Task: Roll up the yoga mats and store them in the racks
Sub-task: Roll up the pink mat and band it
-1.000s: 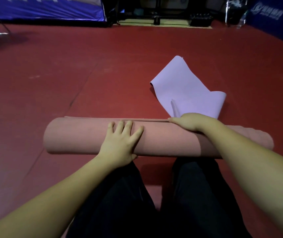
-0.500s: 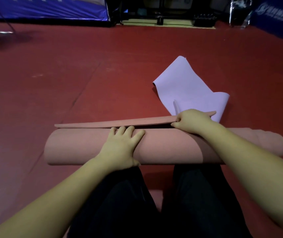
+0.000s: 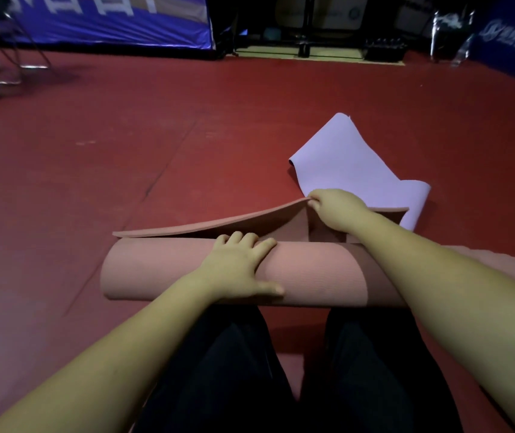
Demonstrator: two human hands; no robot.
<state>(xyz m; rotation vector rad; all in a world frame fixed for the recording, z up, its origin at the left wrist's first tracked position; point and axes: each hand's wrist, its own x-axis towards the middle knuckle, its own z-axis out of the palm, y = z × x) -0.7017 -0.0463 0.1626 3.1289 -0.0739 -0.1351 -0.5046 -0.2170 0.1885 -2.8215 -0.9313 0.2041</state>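
A pink yoga mat (image 3: 162, 270) lies rolled up across the red floor just in front of my knees. My left hand (image 3: 237, 270) rests flat on top of the roll, fingers spread over its far side. My right hand (image 3: 337, 210) pinches the mat's loose end flap (image 3: 218, 223) and holds it lifted off the roll. Behind my right hand, a lilac yoga mat (image 3: 350, 167) lies partly unrolled on the floor, its near end curled over.
Red floor (image 3: 125, 151) stretches all around. A blue banner (image 3: 109, 20) stands at the back left with a metal chair frame (image 3: 15, 57) beside it. Dark equipment (image 3: 312, 26) and another blue banner (image 3: 512, 42) stand at the back right.
My right hand has peeled the pink mat's end flap up and away from the roll, lifting it higher. The roll has shifted slightly toward me under my left hand.
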